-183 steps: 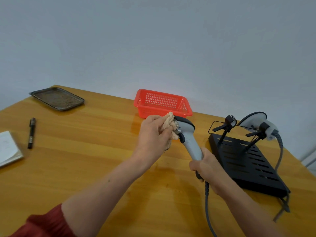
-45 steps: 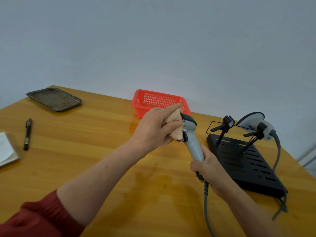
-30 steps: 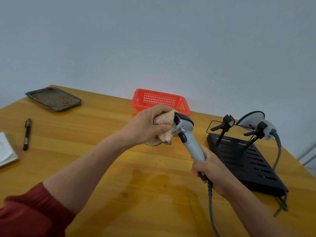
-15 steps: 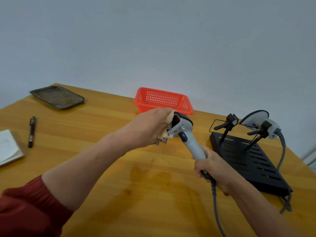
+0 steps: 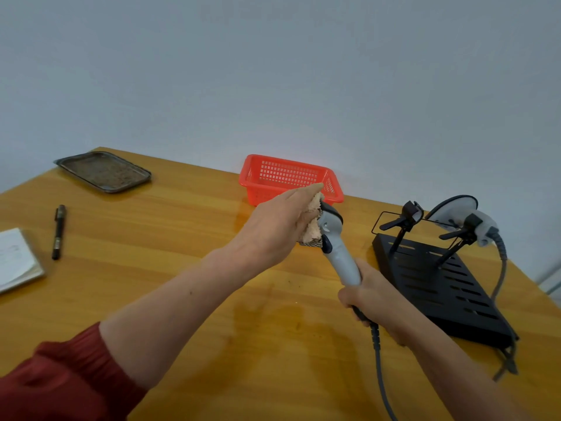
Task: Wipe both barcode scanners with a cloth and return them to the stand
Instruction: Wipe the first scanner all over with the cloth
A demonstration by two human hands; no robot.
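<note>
A grey barcode scanner (image 5: pixel 340 256) stands tilted above the table, and my right hand (image 5: pixel 375 299) grips its handle near the cable. My left hand (image 5: pixel 273 229) holds a beige cloth (image 5: pixel 312 230) against the left side of the scanner's dark head, with the index finger stretched out over the top. The second scanner (image 5: pixel 455 212) hangs in the right clip of the black stand (image 5: pixel 440 287). The stand's left clip (image 5: pixel 408 217) holds nothing.
A red plastic basket (image 5: pixel 264 177) sits just behind the scanner head. Far left are a metal tray (image 5: pixel 103 171), a black pen (image 5: pixel 59 232) and a white notebook (image 5: pixel 15 262). The held scanner's grey cable (image 5: pixel 379 360) runs down to the front edge.
My left hand has slid the cloth from the front of the scanner head up onto its left side and top, fingers now stretched. The right hand keeps the handle almost still.
</note>
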